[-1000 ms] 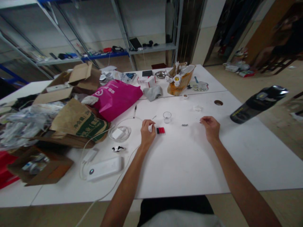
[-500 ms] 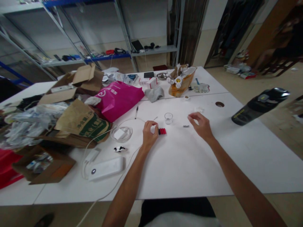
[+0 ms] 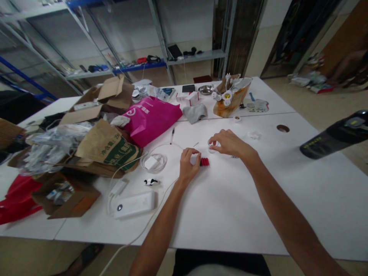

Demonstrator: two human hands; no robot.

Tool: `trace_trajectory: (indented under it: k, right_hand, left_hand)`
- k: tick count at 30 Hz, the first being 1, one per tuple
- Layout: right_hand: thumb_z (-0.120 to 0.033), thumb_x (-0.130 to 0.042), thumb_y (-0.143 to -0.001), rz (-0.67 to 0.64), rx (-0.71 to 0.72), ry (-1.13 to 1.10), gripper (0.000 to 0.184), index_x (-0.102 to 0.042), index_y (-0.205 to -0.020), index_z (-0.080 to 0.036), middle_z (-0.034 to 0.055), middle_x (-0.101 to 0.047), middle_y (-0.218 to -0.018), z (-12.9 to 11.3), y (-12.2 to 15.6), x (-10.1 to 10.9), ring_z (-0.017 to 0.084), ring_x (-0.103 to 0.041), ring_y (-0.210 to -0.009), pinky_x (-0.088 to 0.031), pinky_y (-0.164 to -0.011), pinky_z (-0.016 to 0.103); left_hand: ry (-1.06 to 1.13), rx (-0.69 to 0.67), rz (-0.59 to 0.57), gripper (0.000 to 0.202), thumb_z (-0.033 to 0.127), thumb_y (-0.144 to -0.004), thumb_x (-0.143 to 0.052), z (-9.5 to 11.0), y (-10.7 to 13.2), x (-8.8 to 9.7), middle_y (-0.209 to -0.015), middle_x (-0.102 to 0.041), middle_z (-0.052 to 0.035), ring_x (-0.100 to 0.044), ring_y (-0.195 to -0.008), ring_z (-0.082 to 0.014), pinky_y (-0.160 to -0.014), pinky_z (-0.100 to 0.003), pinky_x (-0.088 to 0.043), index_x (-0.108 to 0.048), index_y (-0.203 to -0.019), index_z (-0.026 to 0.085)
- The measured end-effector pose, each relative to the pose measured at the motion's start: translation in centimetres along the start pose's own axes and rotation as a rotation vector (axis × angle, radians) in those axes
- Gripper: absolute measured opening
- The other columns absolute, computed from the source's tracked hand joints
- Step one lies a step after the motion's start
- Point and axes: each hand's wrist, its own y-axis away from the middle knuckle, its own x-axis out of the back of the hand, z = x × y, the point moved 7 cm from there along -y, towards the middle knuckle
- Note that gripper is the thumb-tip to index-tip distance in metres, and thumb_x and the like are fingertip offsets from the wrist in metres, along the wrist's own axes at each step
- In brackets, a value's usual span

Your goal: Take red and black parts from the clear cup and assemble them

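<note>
My left hand (image 3: 189,164) rests on the white table with fingers curled and thumb and forefinger close together. Anything between them is too small to make out. Against its fingertips lies a short row of small red pieces (image 3: 205,161) with a dark end, partly covered by the hand. My right hand (image 3: 228,143) is at a small clear glass cup (image 3: 212,150), thumb and forefinger bent around its rim. The fingers hide much of the cup. Under the right wrist, a row of tiny dark pieces (image 3: 234,156) shows only in part.
A black bottle (image 3: 330,136) stands at the right. Left are a white power bank (image 3: 134,205), a coiled cable (image 3: 161,164), a pen (image 3: 172,136), a magenta bag (image 3: 153,119) and cardboard boxes (image 3: 69,195). Behind lie a grey cloth (image 3: 195,113) and a paper bag (image 3: 230,109).
My right hand has moved left from beside the tiny dark pieces to the glass cup. My left hand stays by the red pieces. The whole view has shifted slightly.
</note>
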Motion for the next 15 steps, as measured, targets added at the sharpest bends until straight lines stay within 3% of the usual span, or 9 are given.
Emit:
trace_trajectory:
  k: [7,15]
  right_hand:
    - [-0.036,-0.076,-0.107,-0.054,0.011,0.023,0.016,-0.09,-0.11,-0.027,0.0109,-0.088,-0.108,0.1,-0.4,-0.7,0.035,-0.069,-0.112,-0.046,-0.104,0.051]
    - [-0.03,-0.081,-0.105,-0.093,-0.044,0.013,0.01,-0.091,-0.106,-0.026,0.0104,-0.088,-0.111,-0.6,-0.5,0.3,0.035,-0.071,-0.116,-0.042,-0.107,0.049]
  left_hand:
    - [0.01,0.003,-0.018,0.007,0.028,-0.111,-0.066,-0.2,-0.1,-0.2,-0.104,-0.076,-0.0066,-0.072,-0.106,-0.0266,-0.101,-0.047,-0.061,-0.066,-0.104,0.026]
    - [0.024,-0.013,-0.018,0.008,0.029,-0.111,-0.068,-0.2,-0.1,-0.3,-0.104,-0.077,-0.0063,-0.071,-0.104,-0.0261,-0.098,-0.046,-0.059,-0.068,-0.104,0.025]
